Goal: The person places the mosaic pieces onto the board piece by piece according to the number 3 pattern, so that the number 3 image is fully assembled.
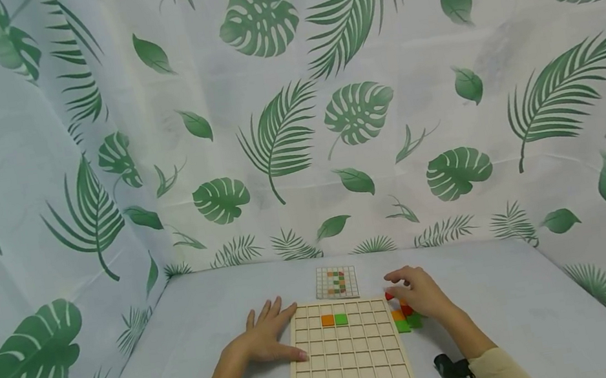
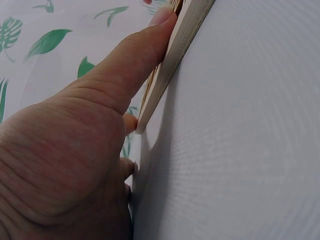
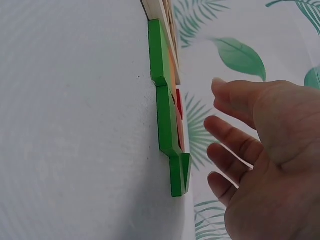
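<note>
On the white table, a gridded wooden board lies with its side edges running toward the table's far edge. The left hand, fingers spread, rests its thumb on the board's left edge; the right hand, thumb and fingertips apart, hovers by the right edge. Beyond the far edge lies a gridded card, loose tiles line the right edge, and an orange tile sits left of a green tile near the far edge.

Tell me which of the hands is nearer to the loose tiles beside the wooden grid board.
Right. The right hand hovers close above the loose tiles; the left hand touches the left edge of the wooden grid board, across it from them.
</note>
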Action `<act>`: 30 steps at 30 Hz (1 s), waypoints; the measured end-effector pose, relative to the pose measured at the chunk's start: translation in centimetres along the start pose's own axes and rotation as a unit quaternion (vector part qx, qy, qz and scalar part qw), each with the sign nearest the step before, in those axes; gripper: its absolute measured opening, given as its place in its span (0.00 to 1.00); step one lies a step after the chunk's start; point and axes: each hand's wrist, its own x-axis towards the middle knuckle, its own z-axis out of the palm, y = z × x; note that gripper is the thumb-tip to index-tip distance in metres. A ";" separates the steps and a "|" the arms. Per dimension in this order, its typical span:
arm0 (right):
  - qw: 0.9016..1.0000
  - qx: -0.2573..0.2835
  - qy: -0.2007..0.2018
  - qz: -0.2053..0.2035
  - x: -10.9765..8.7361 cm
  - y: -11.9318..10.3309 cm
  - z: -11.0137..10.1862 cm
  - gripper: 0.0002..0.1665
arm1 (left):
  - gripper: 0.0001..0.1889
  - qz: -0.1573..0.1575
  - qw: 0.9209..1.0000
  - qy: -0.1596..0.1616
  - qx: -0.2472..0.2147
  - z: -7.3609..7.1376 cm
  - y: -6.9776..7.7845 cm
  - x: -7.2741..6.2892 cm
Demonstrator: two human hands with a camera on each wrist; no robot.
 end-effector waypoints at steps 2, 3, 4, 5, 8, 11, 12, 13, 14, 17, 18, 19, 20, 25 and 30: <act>1.000 0.000 -0.002 0.002 -0.1 0.0 0.0 0.18 | 0.60 -0.001 1.000 0.001 0.000 0.0 0.0 0.0; 1.000 -0.001 -0.004 0.005 -0.1 -0.1 0.0 0.17 | 0.60 -0.002 1.000 0.001 -0.001 0.1 0.0 0.1; 1.000 -0.003 -0.007 0.007 -0.1 -0.1 0.0 0.17 | 0.60 -0.002 1.000 0.001 -0.001 0.1 -0.1 0.1; 1.000 -0.008 -0.011 0.010 -0.2 -0.2 0.0 0.18 | 0.60 -0.002 1.000 0.001 -0.002 0.1 -0.1 0.1; 0.999 -0.024 -0.032 0.024 -0.3 -0.3 0.0 0.19 | 0.60 0.001 1.000 0.000 -0.002 0.1 -0.1 0.2; 0.997 -0.047 -0.056 0.027 -0.3 -0.3 0.2 0.21 | 0.60 0.002 1.000 -0.001 -0.002 0.1 -0.1 0.1; 0.996 -0.053 -0.060 0.025 -0.3 -0.2 0.3 0.21 | 0.60 0.002 1.000 -0.001 -0.002 0.1 -0.1 0.1; 0.996 -0.060 -0.063 0.021 -0.3 -0.1 0.4 0.20 | 0.60 0.001 1.000 -0.001 -0.002 0.1 -0.1 0.1; 0.996 -0.068 -0.063 0.015 -0.3 0.0 0.5 0.20 | 0.60 0.000 1.000 -0.001 -0.002 0.1 0.0 0.1; 0.995 -0.084 -0.055 0.002 -0.2 0.2 0.6 0.18 | 0.60 -0.004 1.000 0.000 -0.003 0.1 0.1 0.0; 0.995 -0.090 -0.052 -0.003 -0.2 0.3 0.6 0.17 | 0.60 -0.006 1.000 0.000 -0.005 0.1 0.1 0.0; 0.994 -0.093 -0.049 -0.005 -0.2 0.3 0.6 0.17 | 0.61 -0.006 1.000 -0.001 -0.006 0.1 0.1 0.0; 0.994 -0.096 -0.046 -0.007 -0.2 0.3 0.6 0.16 | 0.61 -0.006 1.000 0.000 -0.007 0.1 0.1 0.0; 0.994 -0.098 -0.047 -0.010 -0.3 0.4 0.7 0.17 | 0.61 -0.004 1.000 0.000 -0.006 0.1 -0.2 0.2; 0.993 -0.108 -0.045 -0.015 -0.4 0.2 0.7 0.16 | 0.61 -0.005 1.000 0.000 -0.002 0.3 -0.4 0.3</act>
